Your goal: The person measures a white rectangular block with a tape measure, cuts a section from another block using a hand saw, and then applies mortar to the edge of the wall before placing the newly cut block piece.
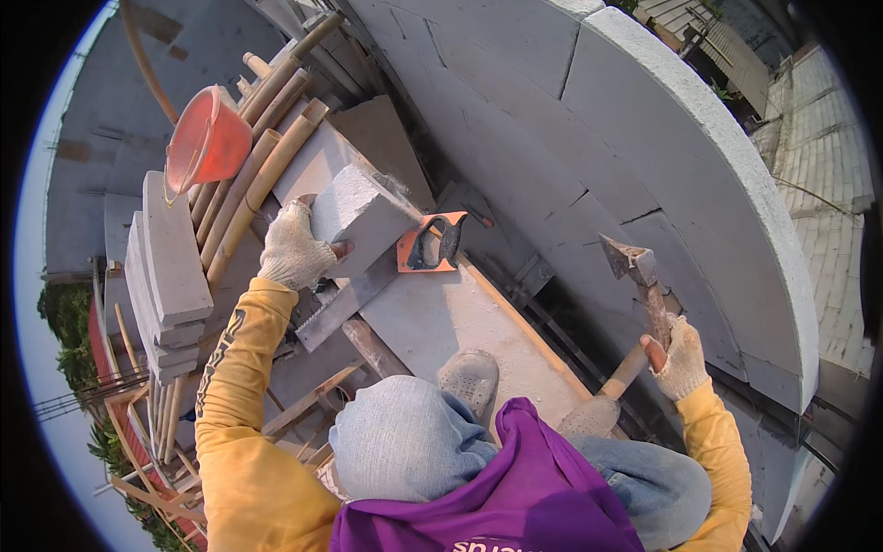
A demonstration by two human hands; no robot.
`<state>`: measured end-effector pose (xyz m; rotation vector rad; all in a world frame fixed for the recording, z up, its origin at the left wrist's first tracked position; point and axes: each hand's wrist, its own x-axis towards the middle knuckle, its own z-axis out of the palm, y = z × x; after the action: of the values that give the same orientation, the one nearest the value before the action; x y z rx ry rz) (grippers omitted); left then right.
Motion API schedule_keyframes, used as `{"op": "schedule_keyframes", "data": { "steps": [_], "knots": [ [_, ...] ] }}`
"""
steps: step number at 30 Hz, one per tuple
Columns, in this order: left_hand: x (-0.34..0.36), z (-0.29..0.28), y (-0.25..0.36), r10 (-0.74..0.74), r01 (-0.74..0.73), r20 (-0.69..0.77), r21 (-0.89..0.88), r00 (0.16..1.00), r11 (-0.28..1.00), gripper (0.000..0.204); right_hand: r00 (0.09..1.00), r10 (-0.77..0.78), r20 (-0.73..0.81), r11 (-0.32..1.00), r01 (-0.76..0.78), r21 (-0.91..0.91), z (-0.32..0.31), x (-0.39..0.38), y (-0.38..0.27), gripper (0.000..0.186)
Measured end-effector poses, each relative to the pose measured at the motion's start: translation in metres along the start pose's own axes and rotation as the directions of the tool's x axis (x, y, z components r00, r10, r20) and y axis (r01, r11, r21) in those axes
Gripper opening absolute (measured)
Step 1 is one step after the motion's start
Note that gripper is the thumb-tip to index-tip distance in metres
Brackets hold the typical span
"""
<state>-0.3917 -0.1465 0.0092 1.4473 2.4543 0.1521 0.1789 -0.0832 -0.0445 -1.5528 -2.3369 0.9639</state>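
Observation:
My left hand (pixel 296 247), in a knitted white glove, grips the near left side of a grey lightweight concrete block (pixel 363 219). The block stands on a board platform (pixel 460 308), its top face pale and dusty. Beside it lies a hand saw (pixel 348 302) with an orange and black handle; the blade runs along the block's near side. My right hand (pixel 682 359), gloved too, is closed around the wooden handle of a hatchet (pixel 635 261). Its metal head points up and left, in front of the block wall and apart from the block.
A curved grey block wall (pixel 552 120) rises along the right, with a dark gap between it and the platform. Bamboo poles (pixel 258 189), a red bucket (pixel 208 138) and stacked grey slabs (pixel 170 267) stand at the left. My shoes rest near the platform's edge.

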Motion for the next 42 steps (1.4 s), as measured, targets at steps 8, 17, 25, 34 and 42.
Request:
{"op": "schedule_keyframes", "data": {
  "steps": [8, 17, 25, 34, 42],
  "knots": [
    [-0.092, 0.006, 0.089, 0.171, -0.169, -0.041, 0.034, 0.984, 0.985, 0.086, 0.995, -0.084, 0.045, 0.907, 0.057, 0.418, 0.024, 0.034, -0.078, 0.039],
    [-0.115, 0.077, 0.14, 0.28, -0.319, 0.227, 0.159, 0.933, 0.934, 0.088, 0.987, -0.073, 0.141, 0.871, -0.006, 0.492, 0.041, 0.024, -0.073, 0.055],
    [-0.117, 0.086, 0.131, 0.246, -0.28, 0.202, 0.158, 0.948, 0.947, 0.086, 0.97, -0.024, 0.24, 0.761, -0.138, 0.634, 0.05, 0.031, -0.095, 0.046],
    [-0.117, 0.085, 0.133, 0.251, -0.281, 0.207, 0.126, 0.945, 0.951, 0.084, 0.987, -0.156, 0.026, 0.868, 0.124, 0.482, 0.084, 0.036, -0.069, 0.049],
    [-0.118, 0.079, 0.132, 0.283, -0.312, 0.2, 0.133, 0.938, 0.941, 0.083, 0.974, -0.104, 0.2, 0.911, 0.012, 0.413, 0.112, 0.045, -0.058, 0.048]
  ]
}}
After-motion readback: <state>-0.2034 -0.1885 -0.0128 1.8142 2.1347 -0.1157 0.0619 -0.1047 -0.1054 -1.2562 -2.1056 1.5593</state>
